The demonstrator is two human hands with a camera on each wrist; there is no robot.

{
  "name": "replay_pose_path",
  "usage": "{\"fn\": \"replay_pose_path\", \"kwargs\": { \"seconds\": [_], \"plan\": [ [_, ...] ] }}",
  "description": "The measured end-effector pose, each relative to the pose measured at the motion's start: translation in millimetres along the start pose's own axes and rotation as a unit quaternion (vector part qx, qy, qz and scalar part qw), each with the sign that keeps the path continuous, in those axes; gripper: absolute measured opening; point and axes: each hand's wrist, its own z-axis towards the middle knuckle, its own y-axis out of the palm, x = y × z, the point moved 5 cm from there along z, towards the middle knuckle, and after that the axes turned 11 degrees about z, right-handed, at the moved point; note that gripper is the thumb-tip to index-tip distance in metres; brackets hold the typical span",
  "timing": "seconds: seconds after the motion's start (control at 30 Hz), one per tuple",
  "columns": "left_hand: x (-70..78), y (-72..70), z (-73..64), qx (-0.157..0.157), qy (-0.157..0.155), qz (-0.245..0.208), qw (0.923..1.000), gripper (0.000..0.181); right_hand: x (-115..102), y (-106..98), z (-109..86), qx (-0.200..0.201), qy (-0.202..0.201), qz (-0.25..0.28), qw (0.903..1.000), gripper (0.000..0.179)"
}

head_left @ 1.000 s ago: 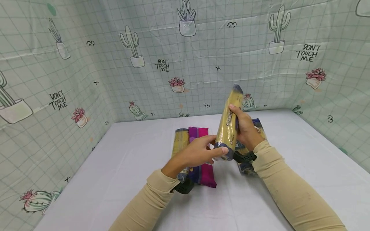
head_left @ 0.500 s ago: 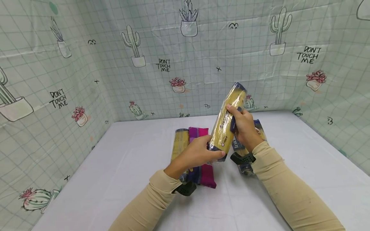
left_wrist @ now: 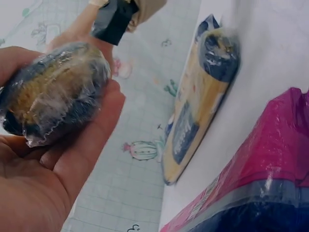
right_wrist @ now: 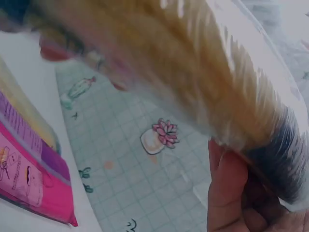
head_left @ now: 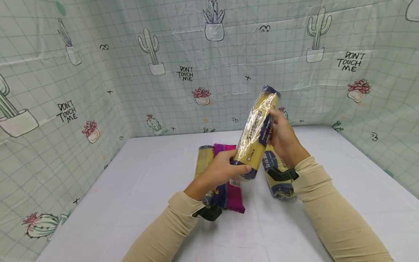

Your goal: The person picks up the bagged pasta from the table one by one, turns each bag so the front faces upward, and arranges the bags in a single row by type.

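A clear-wrapped spaghetti pack (head_left: 251, 140), yellow with dark blue ends, is held up above the white surface (head_left: 154, 178), tilted so that its top points to one o'clock and its bottom to seven in the head view. The left hand (head_left: 222, 169) has its grip closed on the lower end, the thumb lying across the front by the blue band. The right hand (head_left: 284, 136), on the pack's three o'clock side, grips it along the upper edge; some of its fingers are hidden. A dark blue label with small lettering shows along that edge.

Taking the held pack as the dial's centre, a magenta and purple bag (head_left: 234, 200) lies toward seven o'clock, partly covered by the left hand. Just beside it, toward eight, lies a second yellow pack (head_left: 204, 160). Toward five o'clock, beneath the right wrist, lies a third yellow pack (head_left: 271, 160) with a blue label, well apart from the other two. Each wrist carries a black band, and both sleeves (head_left: 340, 211) are beige. A gridded cactus-print cloth (head_left: 170, 47) rises at twelve o'clock behind the surface.
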Motion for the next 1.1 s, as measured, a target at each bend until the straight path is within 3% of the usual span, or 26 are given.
{"fn": "replay_pose_path", "kwargs": {
  "seconds": [0.13, 0.5, 0.73, 0.9, 1.1],
  "plan": [
    [0.5, 1.8, 1.0, -0.010, 0.002, -0.038, 0.9992, 0.044, -6.6, -1.4, -3.3, -0.023, 0.000, 0.001, 0.9997, 0.038],
    [2.5, 7.4, 3.4, -0.049, 0.039, -0.116, 0.9913, 0.049, -10.7, -12.0, -4.0, -0.047, 0.024, -0.046, 0.9975, 0.035],
    [-0.5, 14.7, 3.7, -0.076, 0.048, -0.168, 0.9817, 0.058, -10.2, -18.1, 0.5, -0.009, -0.004, -0.061, 0.9981, 0.030],
    [-3.1, 18.3, 1.4, -0.070, 0.034, -0.177, 0.9811, 0.057, -8.8, -18.5, -0.4, 0.014, -0.014, -0.064, 0.9978, 0.030],
    [-1.6, 21.4, 4.4, -0.070, 0.032, -0.145, 0.9864, 0.055, -15.6, -17.7, -3.8, 0.027, -0.050, -0.100, 0.9934, 0.041]
  ]
}}
